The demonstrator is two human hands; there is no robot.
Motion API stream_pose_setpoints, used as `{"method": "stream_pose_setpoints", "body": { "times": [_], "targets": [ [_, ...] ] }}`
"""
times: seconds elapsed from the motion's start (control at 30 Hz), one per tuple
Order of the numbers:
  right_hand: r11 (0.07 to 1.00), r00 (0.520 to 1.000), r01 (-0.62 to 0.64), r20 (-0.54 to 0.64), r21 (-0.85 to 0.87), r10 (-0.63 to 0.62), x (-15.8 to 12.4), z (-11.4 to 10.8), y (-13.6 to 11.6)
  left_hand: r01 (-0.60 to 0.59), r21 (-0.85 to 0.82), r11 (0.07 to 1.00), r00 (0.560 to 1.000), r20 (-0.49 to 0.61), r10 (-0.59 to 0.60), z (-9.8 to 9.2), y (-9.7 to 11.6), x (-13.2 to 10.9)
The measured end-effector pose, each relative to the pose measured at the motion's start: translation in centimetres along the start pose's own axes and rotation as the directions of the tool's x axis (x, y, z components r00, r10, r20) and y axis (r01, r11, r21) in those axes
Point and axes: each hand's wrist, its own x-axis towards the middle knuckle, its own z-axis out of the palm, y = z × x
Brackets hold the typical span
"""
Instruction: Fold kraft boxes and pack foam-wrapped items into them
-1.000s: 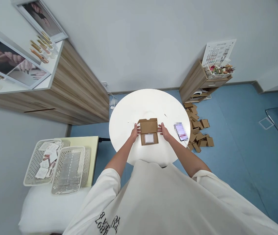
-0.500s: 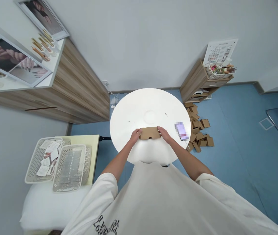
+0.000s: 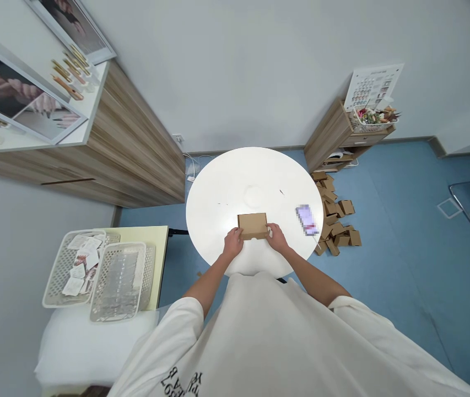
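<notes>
Two hands showed, one left hand [image 3: 233,242] and one right hand [image 3: 276,238], with a single cardboard box [image 3: 253,226] between them. There was one round white surface [image 3: 226,176], carrying one phone [image 3: 307,220]. On the floor, at least ten brown boxes [image 3: 338,227] lay heaped, overlapping too much for an exact count. White mesh baskets [image 3: 140,251] numbered at least two. Of wooden cabinets [image 3: 139,149] there were two, one large, one small. The large one bore two framed pictures [image 3: 23,99] and at least four gold-topped bottles, blurred together; the small one, one chart [image 3: 373,86] and one flower basket [image 3: 369,127]. One wall socket [image 3: 178,138] and one chair [image 3: 452,192], partly visible, were counted too.
</notes>
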Motion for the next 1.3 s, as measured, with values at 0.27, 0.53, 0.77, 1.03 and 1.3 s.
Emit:
{"method": "stream_pose_setpoints", "body": {
  "times": [0.27, 0.53, 0.77, 1.03, 1.3],
  "targets": [
    [0.986, 0.996, 0.05, 0.086, -0.157, -0.037, -0.9, 0.7, -0.3, -0.043, -0.017, 0.999, 0.999, 0.016, 0.043, -0.4, 0.4, -0.8],
    [0.995, 0.998, 0.064, 0.03, -0.079, -0.061, -0.7, -1.7, -2.3, -0.06, -0.078, 0.995, 0.996, -0.075, 0.054, -2.3, 2.2, -0.2],
    [0.996, 0.995, 0.073, -0.068, 0.05, -0.07, 0.4, -2.6, -3.9, -0.016, -0.295, 0.955, 0.972, -0.229, -0.055, -3.8, 3.2, 1.9],
    [0.996, 0.988, 0.053, -0.151, 0.078, -0.041, 2.6, -1.6, -3.8, 0.112, -0.335, 0.936, 0.951, -0.237, -0.198, -3.2, 2.5, 3.8],
    [0.999, 0.987, 0.03, -0.157, 0.018, -0.027, 4.2, -2.3, -4.3, 0.125, -0.263, 0.957, 0.931, -0.303, -0.205, -3.5, 3.1, 5.5]
  ]
}}
